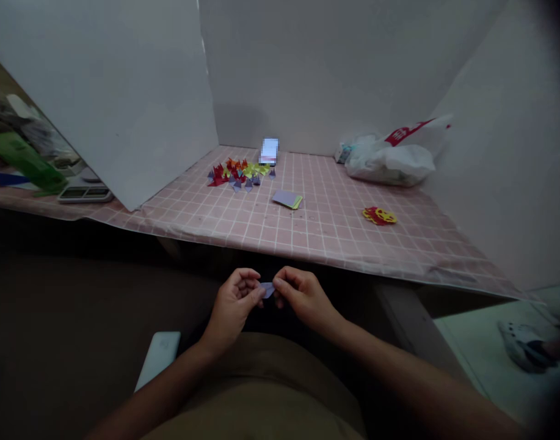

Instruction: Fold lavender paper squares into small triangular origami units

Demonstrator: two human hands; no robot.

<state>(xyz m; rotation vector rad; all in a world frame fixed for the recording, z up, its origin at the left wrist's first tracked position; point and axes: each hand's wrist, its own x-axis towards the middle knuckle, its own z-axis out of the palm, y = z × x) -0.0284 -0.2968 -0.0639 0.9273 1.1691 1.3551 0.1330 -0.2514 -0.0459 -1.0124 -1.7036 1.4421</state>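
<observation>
Between my two hands, below the table's front edge, is a small folded piece of lavender paper [267, 289]. My left hand [237, 297] pinches its left side between thumb and fingers. Its right end is gripped by my right hand [302, 296], thumb against the forefinger. On the table lies a stack of square paper sheets [287, 198], lavender on top with yellow-green ones underneath. Farther back sits a cluster of small folded paper pieces [236, 173] in red, orange, yellow and lavender, several with pointed tips.
The table wears a pink checked cover [325, 229]. Red and yellow cut-out shapes [379, 216] lie at the right, near a white plastic bag [389, 160]. A lit phone [269, 151] leans at the back. White panels [124, 91] stand around. Beside my left forearm is a pale flat object [158, 357].
</observation>
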